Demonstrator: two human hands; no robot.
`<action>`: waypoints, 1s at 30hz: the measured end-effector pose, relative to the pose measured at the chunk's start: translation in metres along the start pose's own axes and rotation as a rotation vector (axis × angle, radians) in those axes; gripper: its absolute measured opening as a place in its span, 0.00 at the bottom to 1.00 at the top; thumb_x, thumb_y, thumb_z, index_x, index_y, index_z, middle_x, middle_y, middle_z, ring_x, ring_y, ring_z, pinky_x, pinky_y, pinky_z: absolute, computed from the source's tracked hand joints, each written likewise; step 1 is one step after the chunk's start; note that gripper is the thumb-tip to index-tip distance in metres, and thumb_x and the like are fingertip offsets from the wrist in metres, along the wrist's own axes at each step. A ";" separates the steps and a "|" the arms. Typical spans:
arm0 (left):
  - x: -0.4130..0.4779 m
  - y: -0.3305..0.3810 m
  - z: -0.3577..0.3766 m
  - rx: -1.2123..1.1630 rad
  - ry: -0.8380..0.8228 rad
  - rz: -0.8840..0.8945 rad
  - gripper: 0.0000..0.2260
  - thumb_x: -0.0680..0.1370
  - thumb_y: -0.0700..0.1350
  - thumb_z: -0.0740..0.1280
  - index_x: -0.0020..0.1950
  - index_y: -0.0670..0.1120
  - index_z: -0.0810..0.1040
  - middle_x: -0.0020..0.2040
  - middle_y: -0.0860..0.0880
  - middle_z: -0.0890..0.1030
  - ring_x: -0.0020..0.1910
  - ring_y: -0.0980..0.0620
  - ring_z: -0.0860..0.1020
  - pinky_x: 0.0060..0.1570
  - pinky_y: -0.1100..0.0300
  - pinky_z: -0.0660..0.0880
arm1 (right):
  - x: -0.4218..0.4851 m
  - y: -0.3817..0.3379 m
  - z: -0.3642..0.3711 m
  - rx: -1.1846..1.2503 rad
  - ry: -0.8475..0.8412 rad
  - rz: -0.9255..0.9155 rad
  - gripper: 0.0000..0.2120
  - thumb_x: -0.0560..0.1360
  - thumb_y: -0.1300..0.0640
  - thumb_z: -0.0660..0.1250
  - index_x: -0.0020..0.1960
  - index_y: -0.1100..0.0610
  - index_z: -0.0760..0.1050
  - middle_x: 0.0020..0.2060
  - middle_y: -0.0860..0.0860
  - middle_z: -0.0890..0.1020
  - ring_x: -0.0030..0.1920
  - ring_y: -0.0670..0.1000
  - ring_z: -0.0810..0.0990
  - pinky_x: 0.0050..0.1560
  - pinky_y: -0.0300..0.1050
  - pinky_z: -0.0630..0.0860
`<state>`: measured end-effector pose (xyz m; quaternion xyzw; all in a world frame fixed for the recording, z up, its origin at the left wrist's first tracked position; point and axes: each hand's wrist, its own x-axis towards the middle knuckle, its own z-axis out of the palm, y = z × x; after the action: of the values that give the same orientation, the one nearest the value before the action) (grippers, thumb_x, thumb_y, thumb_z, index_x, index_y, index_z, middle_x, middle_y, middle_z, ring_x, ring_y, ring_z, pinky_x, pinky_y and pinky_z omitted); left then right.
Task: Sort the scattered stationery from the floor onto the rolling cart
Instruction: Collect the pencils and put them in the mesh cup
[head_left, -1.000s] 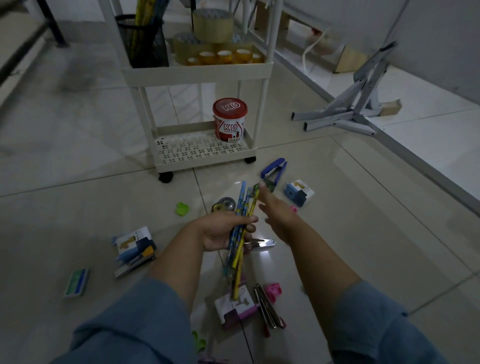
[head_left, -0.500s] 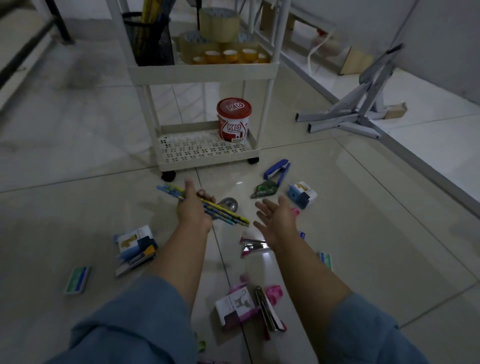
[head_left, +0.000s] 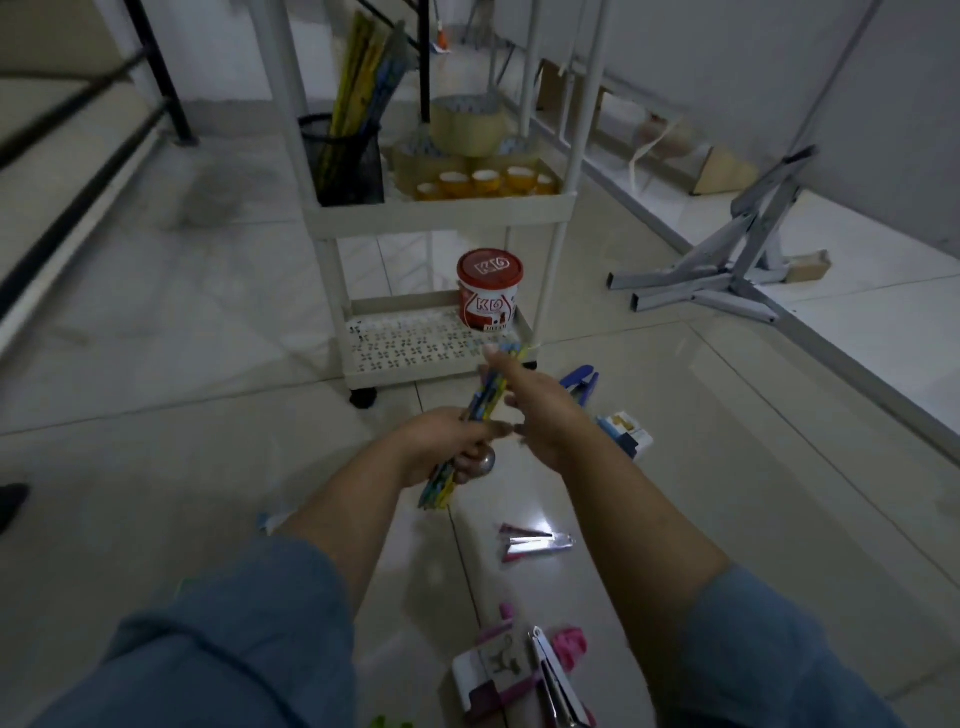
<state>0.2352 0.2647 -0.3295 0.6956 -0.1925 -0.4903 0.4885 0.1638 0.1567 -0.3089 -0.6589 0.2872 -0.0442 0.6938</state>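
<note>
Step in hand (judged): pencils gathered, being squared up before they go to the cart.

Observations:
- Left hand (head_left: 447, 441) is clenched round the middle of the pencils (head_left: 485, 395). The bundle slants up and away, its lower ends sticking out below the fist.
- Right hand (head_left: 540, 410) is released, with fingers (head_left: 493, 356) straight and laid along the upper part of the bundle. It seems to steady or align the tips, and no curl round them shows.
- The pencils are in the air above the floor (head_left: 208, 441), just in front of the cart (head_left: 441, 213), with their tips over the edge of the lowest shelf.
- A mesh cup (head_left: 345, 166) on the middle shelf already holds long sticks. Tape rolls (head_left: 483, 182) sit beside it, and a red tub (head_left: 490, 291) is on the bottom shelf.
- On the floor: a blue stapler (head_left: 582, 376), a small box (head_left: 626, 434), a pink stapler (head_left: 535, 540), and more items near the sleeves.

How to do it well (judgement):
- Use the right palm to tap the tips flush so that none slides out of the left grip.
- Keep the left grip near the balance point.
- The mesh cup looks the fitting place. Lift above its rim, turn the bundle upright and lower it in beside the sticks, not across them.
- The cup is narrow and part full, so feed the pencils in together and watch that it does not tip.
- Risk: a loose pencil dropping back among the floor items.
</note>
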 end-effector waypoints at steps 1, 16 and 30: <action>-0.005 0.012 -0.005 0.072 -0.042 -0.011 0.17 0.77 0.46 0.65 0.32 0.48 0.63 0.23 0.52 0.63 0.21 0.56 0.61 0.25 0.63 0.62 | 0.003 -0.010 0.001 -0.022 -0.026 -0.010 0.25 0.73 0.41 0.64 0.63 0.56 0.74 0.58 0.47 0.76 0.59 0.49 0.71 0.56 0.47 0.65; -0.057 0.131 -0.125 0.601 1.009 0.721 0.18 0.79 0.56 0.60 0.61 0.44 0.72 0.61 0.46 0.75 0.61 0.49 0.72 0.56 0.58 0.71 | 0.053 -0.176 0.025 0.556 0.433 -0.254 0.15 0.68 0.49 0.74 0.42 0.61 0.76 0.33 0.57 0.79 0.22 0.46 0.75 0.26 0.36 0.73; -0.021 0.136 -0.184 0.809 0.912 0.440 0.32 0.78 0.63 0.45 0.75 0.51 0.33 0.78 0.52 0.41 0.76 0.56 0.40 0.72 0.47 0.34 | 0.128 -0.245 0.119 -0.093 0.656 -0.692 0.18 0.70 0.46 0.72 0.35 0.59 0.73 0.33 0.52 0.78 0.36 0.51 0.78 0.29 0.38 0.71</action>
<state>0.4149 0.3103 -0.1934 0.9074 -0.2733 0.0771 0.3098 0.4027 0.1752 -0.1267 -0.6974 0.2564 -0.4655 0.4808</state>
